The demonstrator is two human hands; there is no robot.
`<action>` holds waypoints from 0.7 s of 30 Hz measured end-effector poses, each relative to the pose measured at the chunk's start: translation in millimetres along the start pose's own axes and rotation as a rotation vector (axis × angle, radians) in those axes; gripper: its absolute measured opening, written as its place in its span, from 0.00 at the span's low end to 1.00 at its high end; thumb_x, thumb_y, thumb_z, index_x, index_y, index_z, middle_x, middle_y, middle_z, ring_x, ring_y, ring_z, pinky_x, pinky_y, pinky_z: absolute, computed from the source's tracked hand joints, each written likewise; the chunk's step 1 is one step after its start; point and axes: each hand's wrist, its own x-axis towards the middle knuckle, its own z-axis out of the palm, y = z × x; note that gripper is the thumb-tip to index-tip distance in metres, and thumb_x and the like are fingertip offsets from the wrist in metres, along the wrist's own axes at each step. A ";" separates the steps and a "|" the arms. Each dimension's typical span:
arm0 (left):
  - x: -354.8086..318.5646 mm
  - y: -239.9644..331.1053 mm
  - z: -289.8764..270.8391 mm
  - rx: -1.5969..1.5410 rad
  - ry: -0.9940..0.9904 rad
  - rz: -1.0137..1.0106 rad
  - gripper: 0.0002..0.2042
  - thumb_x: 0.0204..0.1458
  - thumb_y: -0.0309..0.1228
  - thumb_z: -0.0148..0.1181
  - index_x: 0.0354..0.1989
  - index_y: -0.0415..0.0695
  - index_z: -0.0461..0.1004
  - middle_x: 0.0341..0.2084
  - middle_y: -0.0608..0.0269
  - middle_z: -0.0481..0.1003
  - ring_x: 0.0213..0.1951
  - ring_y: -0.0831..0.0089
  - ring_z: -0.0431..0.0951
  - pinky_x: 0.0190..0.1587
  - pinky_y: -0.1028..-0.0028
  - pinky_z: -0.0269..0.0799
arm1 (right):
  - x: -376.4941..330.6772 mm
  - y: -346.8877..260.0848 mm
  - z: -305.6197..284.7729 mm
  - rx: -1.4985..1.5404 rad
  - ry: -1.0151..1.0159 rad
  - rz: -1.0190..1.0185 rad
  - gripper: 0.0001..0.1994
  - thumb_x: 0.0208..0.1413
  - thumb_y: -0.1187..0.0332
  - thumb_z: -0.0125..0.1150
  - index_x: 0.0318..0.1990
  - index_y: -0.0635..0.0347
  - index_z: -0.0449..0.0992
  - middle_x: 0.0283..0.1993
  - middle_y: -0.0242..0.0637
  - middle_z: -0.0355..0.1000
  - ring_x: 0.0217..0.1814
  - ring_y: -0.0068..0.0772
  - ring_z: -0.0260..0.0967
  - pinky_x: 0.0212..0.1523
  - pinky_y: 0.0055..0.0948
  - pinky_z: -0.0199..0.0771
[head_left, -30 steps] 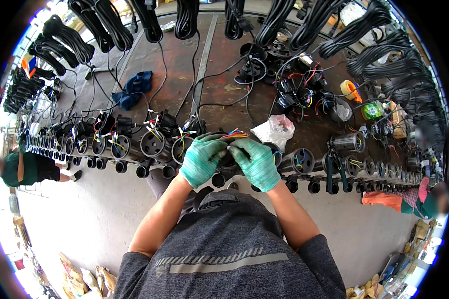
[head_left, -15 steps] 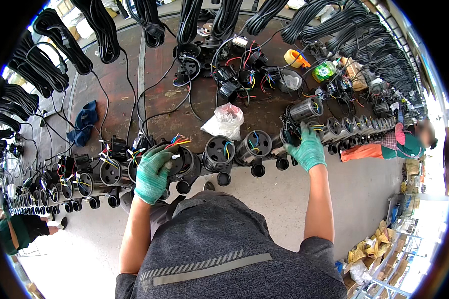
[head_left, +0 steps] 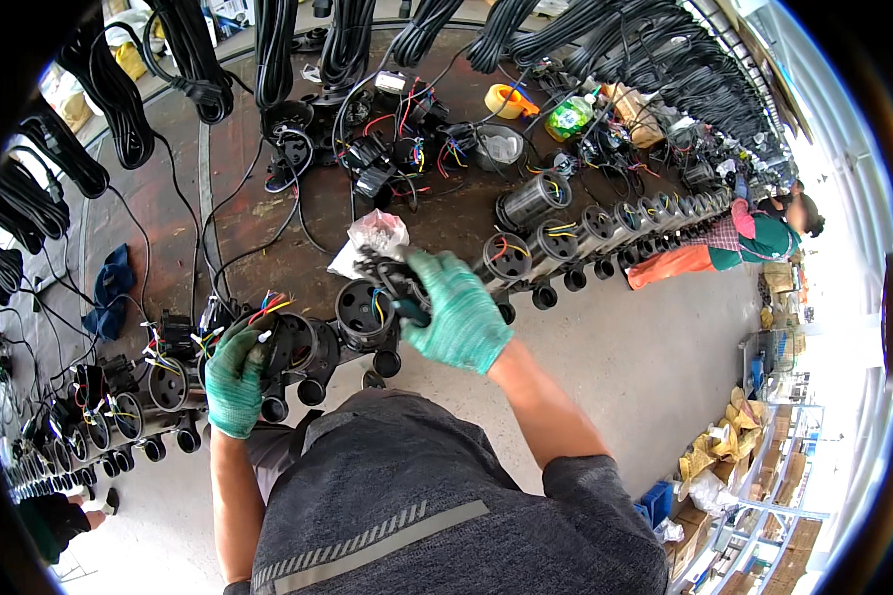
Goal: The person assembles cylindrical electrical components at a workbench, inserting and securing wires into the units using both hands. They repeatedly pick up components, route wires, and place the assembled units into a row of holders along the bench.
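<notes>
My left hand (head_left: 236, 385), in a green knit glove, is closed on a black round housing (head_left: 290, 342) in the row along the table's near edge. Red, yellow and blue wires (head_left: 271, 303) stick up beside its fingers. My right hand (head_left: 458, 315), gloved alike, is wrapped round a black object with a dark-green end (head_left: 407, 296); its kind is partly hidden by the fingers. That object is over another black housing (head_left: 363, 309) with blue and yellow wires. Just behind it sits an open white plastic bag (head_left: 372, 241) of small pale pieces.
Coiled black cables (head_left: 119, 99) hang along the far side. Wired black parts, orange-yellow tape (head_left: 506, 101) and a green bottle (head_left: 572, 116) lie on the table (head_left: 238, 198). A blue cloth (head_left: 112, 291) lies left. Another person (head_left: 754, 243) stands far right; shelving (head_left: 779, 516) is lower right.
My right hand has moved left from the right-hand housings, carrying the black object over a housing near the bag. My left hand stays by the same coloured wires. The view has shifted right.
</notes>
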 end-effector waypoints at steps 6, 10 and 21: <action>-0.8 -14.6 2.3 0.113 0.025 0.067 0.14 0.56 0.19 0.65 0.51 0.36 0.83 0.53 0.43 0.82 0.55 0.47 0.82 0.60 0.59 0.76 | -4.5 -36.2 37.4 0.000 -0.185 -0.144 0.43 0.42 0.63 0.75 0.71 0.54 0.67 0.56 0.53 0.72 0.59 0.58 0.72 0.58 0.56 0.74; 4.7 5.6 0.2 0.035 0.037 0.114 0.11 0.58 0.24 0.66 0.49 0.36 0.83 0.50 0.43 0.83 0.57 0.45 0.81 0.60 0.57 0.77 | 0.5 -49.4 56.2 0.031 -0.278 -0.143 0.42 0.41 0.63 0.75 0.70 0.53 0.69 0.56 0.52 0.72 0.57 0.58 0.72 0.58 0.55 0.72; 3.0 4.4 -0.7 0.044 0.015 0.125 0.14 0.56 0.19 0.65 0.51 0.36 0.82 0.54 0.43 0.81 0.56 0.45 0.81 0.59 0.56 0.78 | 17.2 -70.1 66.6 0.079 -0.336 -0.192 0.45 0.41 0.65 0.76 0.72 0.56 0.66 0.55 0.55 0.70 0.55 0.58 0.74 0.56 0.51 0.77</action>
